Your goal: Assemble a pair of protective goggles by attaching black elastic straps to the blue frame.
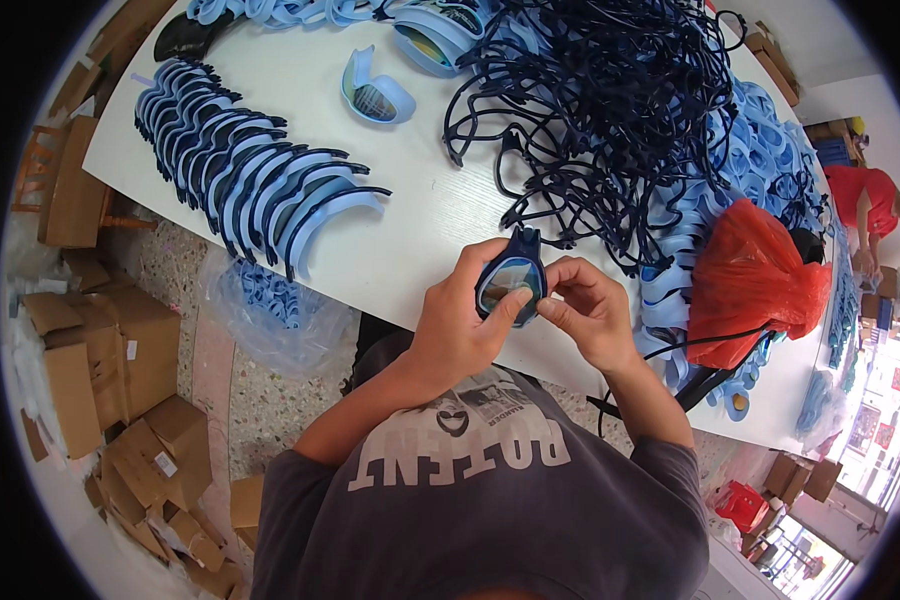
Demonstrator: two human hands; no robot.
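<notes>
Over the table's near edge, my left hand (pixel 460 318) grips a swim goggle (pixel 511 278) with a dark blue frame, pale blue inner part and glossy lens; its thumb presses on the lens. My right hand (pixel 596 312) pinches the goggle's right side between thumb and fingers. Beyond it lies a tangled heap of dark blue goggle frames (pixel 590 120). Toward the left, a curved row of goggles (pixel 255 175) with dark frames and pale blue parts stands nested together. One loose pale blue goggle piece with a lens (pixel 378 97) rests near the table's middle.
The white table (pixel 410 235) also bears pale blue goggle parts (pixel 760 125) and a red plastic bag (pixel 750 285) at right. Cardboard boxes (pixel 120 345) and a clear bag of blue pieces (pixel 270 310) are at left. A person in red (pixel 860 195) stands far right.
</notes>
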